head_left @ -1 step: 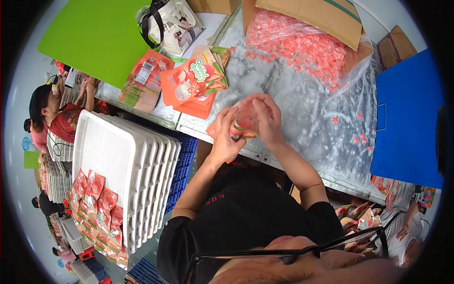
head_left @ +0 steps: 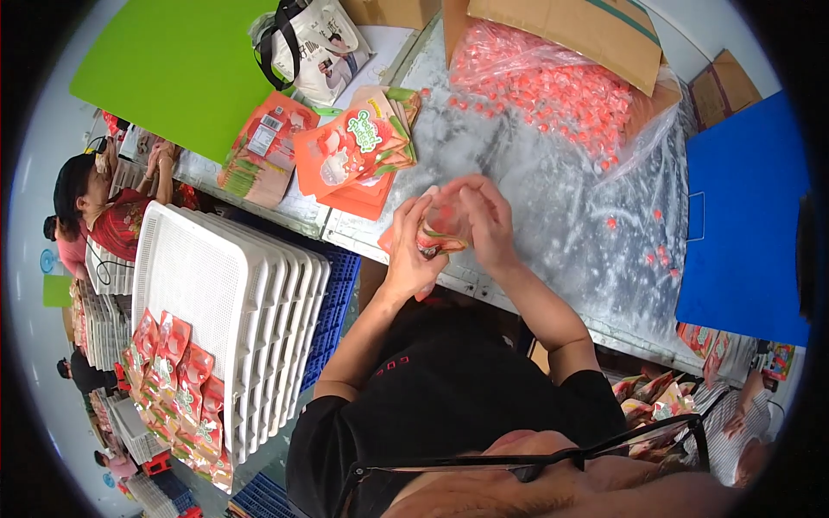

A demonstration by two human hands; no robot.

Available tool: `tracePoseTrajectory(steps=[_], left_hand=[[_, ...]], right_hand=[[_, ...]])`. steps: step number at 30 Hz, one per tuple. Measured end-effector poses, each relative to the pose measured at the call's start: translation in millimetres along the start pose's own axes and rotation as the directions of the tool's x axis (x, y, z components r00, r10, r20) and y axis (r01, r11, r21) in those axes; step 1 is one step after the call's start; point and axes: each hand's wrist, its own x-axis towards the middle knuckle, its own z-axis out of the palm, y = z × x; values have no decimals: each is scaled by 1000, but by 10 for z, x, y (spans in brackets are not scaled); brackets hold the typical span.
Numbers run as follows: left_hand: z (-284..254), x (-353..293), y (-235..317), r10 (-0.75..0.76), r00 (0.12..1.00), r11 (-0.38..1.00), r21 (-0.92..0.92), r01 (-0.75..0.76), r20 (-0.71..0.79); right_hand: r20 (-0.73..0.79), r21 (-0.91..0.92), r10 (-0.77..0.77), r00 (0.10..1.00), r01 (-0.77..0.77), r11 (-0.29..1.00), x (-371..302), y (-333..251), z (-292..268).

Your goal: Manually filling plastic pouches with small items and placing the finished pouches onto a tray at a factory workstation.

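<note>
My left hand (head_left: pixel 411 259) is closed round a red and pink pouch (head_left: pixel 440 241), holding it upright at the table's near edge. Its top gapes toward my right hand (head_left: pixel 489 226). That hand is cupped at the mouth, its fingers curled inward; reddish pieces show dimly between the two hands, but I cannot make out what the right fingers hold. Just beyond my left hand lies a fanned pile of flat red pouches (head_left: pixel 352 142). A second stack of pouches (head_left: pixel 269 142) lies to its left, back side up.
A cardboard box (head_left: pixel 570 39) lined with clear plastic spills small red wrapped candies (head_left: pixel 553 95) onto the metal table (head_left: pixel 553 203). Stacked white trays (head_left: pixel 194 268) stand at left, with filled pouches (head_left: pixel 177 380) on top. A blue panel (head_left: pixel 743 216) stands at right; a white bag (head_left: pixel 319 52) sits behind.
The pouch's mouth and my right hand have shifted very slightly. Everything else stays where it was.
</note>
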Motion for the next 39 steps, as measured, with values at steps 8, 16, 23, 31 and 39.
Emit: tracePoseTrajectory(steps=[8, 16, 23, 31, 39], left_hand=[[-69, -16, -162, 76, 954, 993, -70, -100, -291], [-268, -251, -229, -223, 949, 954, -249, 165, -223], [-328, -281, -196, -326, 933, 900, -352, 257, -153], [-263, -282, -252, -311, 946, 906, -331, 265, -92], [-307, -347, -102, -252, 965, 916, -339, 213, -76]], right_hand=[[215, -802, -370, 904, 380, 462, 644, 211, -517], [348, -915, -207, 914, 284, -285, 1818, 932, -1069], [237, -961, -107, 966, 217, -170, 2146, 944, -1553], [134, -912, -126, 983, 172, 372, 915, 776, -1775], [-160, -456, -134, 978, 47, 889, 389, 492, -2006]])
